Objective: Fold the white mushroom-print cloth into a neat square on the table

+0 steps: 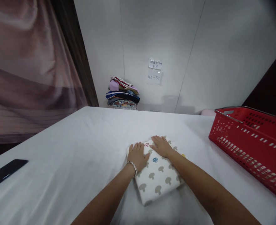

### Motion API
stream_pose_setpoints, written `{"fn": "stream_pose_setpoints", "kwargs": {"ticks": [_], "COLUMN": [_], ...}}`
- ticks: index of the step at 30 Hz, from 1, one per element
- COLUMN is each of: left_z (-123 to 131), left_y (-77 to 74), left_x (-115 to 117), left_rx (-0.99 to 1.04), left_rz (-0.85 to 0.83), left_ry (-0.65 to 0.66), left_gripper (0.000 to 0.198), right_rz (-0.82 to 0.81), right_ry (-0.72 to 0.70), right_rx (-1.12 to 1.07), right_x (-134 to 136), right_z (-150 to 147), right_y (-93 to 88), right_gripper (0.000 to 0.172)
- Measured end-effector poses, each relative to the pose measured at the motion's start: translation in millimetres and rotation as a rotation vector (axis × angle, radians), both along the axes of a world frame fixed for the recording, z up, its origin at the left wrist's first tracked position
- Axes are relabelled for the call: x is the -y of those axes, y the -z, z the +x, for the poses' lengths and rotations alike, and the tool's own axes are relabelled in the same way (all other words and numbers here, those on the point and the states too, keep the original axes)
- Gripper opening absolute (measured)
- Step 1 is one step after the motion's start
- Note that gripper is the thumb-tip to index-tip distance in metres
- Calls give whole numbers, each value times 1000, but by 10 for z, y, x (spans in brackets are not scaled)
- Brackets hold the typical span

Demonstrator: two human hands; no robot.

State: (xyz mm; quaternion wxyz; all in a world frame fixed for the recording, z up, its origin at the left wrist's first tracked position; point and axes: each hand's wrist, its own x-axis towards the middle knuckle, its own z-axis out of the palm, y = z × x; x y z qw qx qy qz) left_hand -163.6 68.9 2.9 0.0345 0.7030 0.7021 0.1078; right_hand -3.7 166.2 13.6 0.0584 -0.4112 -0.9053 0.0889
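A folded white cloth point(160, 179) printed with grey mushrooms and a few coloured ones lies on the white-covered table. It forms a thick, roughly rectangular bundle, tilted a little to my view. My left hand point(138, 156) rests flat on its far left edge, fingers stretched out, a bracelet point(133, 168) on the wrist. Flat on the far side of the cloth lies my right hand point(160, 146), its fingers pointing away from me. My right forearm covers part of the cloth's right edge. Neither hand grips anything.
A red plastic basket point(250, 137) with a metal handle stands at the table's right. On the left edge lies a dark flat object point(5, 172). Beyond the table point(81, 137), a stack of folded clothes point(123, 93) sits by the wall. A pink curtain point(30, 62) hangs at left.
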Motion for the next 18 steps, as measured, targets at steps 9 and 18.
{"fn": "stream_pose_setpoints", "kwargs": {"ticks": [9, 18], "left_z": [-161, -424], "left_y": [-250, -403], "left_x": [-205, -606], "left_rx": [74, 154], "left_rz": [-167, -404], "left_ry": [38, 18], "left_gripper": [51, 50], "right_rz": [-317, -411], "right_ry": [9, 11], "right_rx": [108, 330], "right_x": [-253, -667], "right_z": [59, -169], "right_y": [-416, -540], "right_gripper": [64, 65]}}
